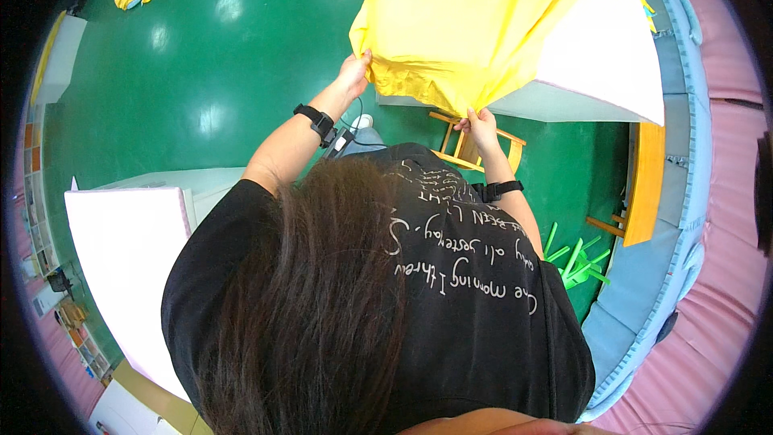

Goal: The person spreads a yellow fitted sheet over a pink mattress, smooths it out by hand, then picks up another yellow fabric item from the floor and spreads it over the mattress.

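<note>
Pinching the yellow cloth [467, 24] at its lower corners, left hand [353, 75] and right hand [482, 128] each show a closed grip; cloth at upper centre of frame, partly hiding white desk [604, 48].

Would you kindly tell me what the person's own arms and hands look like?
The left hand and right hand are ungloved. Short black sleeves cover the upper arms. Each lower arm wears a black strap with a small dark unit. A thin dark cable shows near the left one.

Both arms [274, 151] stretched forward, apart; left hand [354, 75] pinching, right hand [481, 126] pinching.
</note>
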Tool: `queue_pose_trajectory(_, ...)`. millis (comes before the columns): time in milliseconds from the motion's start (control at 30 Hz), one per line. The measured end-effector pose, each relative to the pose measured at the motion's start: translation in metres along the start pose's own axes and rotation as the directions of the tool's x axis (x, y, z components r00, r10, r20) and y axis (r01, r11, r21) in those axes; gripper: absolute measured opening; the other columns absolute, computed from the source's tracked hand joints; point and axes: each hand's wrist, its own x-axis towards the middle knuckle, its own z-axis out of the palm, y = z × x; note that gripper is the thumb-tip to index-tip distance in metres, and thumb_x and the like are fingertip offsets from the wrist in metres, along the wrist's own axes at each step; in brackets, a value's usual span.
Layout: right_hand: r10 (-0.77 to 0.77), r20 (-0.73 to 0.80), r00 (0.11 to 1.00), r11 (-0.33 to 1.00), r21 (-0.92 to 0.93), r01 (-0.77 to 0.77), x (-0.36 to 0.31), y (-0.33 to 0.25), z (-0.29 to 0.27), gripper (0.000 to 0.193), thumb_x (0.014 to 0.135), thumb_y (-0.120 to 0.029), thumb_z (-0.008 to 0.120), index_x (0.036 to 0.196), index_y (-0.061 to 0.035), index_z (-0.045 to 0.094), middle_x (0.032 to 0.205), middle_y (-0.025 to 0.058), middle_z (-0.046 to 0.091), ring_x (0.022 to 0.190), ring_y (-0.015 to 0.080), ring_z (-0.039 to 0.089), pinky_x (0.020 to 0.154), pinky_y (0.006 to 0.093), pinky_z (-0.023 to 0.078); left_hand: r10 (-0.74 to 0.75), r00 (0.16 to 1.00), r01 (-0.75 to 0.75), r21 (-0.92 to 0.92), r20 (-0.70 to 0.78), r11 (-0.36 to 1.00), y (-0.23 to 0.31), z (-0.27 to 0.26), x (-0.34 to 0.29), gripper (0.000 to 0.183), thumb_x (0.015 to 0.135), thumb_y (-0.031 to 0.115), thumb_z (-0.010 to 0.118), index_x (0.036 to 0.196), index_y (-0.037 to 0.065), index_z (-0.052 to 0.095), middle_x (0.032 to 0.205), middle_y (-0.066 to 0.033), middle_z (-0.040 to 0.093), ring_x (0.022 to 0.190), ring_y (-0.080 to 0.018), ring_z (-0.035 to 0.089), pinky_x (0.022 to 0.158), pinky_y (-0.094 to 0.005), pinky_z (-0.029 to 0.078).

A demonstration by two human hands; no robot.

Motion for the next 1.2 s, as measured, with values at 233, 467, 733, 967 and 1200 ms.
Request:
queue_pose_trajectory(233,0.043,-0.012,0.999,0.994,-0.105,-0.044,0.012,0.003,0.003,0.019,0.09,-0.019,0.042,0.087,-0.0021,0.048,0.065,0.0042,0.056,0.054,0.0167,0.06,0.049,0.0249,0.043,0.017,0.994,0.012,0.256,-0.111,0.967,0.001,-0.004,0.012,0.031,0.092,0.014,0.04,0.12,0.001,0.043,0.119,-0.0087,0.05,0.107,-0.0217,0.049,0.093,-0.0349,0.038)
queue_pose_trajectory(467,0.142,0.096,0.985,0.986,0.077,-0.15,0.005,0.013,-0.024,0.017,0.089,-0.022,0.047,0.09,-0.0061,0.053,0.072,0.0031,0.059,0.064,0.0142,0.061,0.052,0.024,0.045,0.297,0.94,-0.145,0.594,-0.167,0.791,0.02,-0.044,0.013,0.034,0.077,0.006,0.058,0.109,0.001,0.048,0.102,-0.0062,0.057,0.088,-0.0182,0.055,0.067,-0.0351,0.045)
queue_pose_trajectory(733,0.318,-0.4,0.86,0.804,0.594,-0.021,-0.076,0.094,-0.124,0.017,0.081,-0.015,0.054,0.096,-0.007,0.052,0.076,0.0058,0.06,0.067,0.0169,0.06,0.055,0.0276,0.045,0.667,0.693,-0.471,0.873,0.275,0.13,0.072,0.056,-0.035,0.037,0.077,0.001,0.049,0.114,0.0,0.045,0.118,-0.0131,0.038,0.109,-0.0234,0.038,0.094,-0.0364,0.031)
queue_pose_trajectory(967,0.473,-0.675,0.566,0.625,0.71,0.324,-0.194,0.151,-0.142,0.018,0.083,-0.014,0.051,0.099,-0.005,0.052,0.087,0.0084,0.059,0.079,0.0218,0.058,0.063,0.0305,0.044,0.223,0.544,-0.814,0.573,0.809,-0.095,0.041,0.149,-0.031,0.034,0.075,-0.001,0.047,0.11,0.001,0.047,0.115,-0.0161,0.043,0.112,-0.0295,0.039,0.098,-0.0382,0.029)
queue_pose_trajectory(1200,0.656,-0.681,0.325,0.532,0.723,0.442,-0.3,0.194,-0.054,0.018,0.083,-0.017,0.052,0.097,-0.0065,0.053,0.084,0.0057,0.058,0.079,0.0201,0.058,0.065,0.032,0.044,-0.085,0.642,-0.765,0.645,0.762,0.002,-0.004,0.156,0.004,0.049,0.074,0.007,0.053,0.12,0.0,0.04,0.126,-0.0206,0.035,0.12,-0.0334,0.031,0.1,-0.0416,0.025)
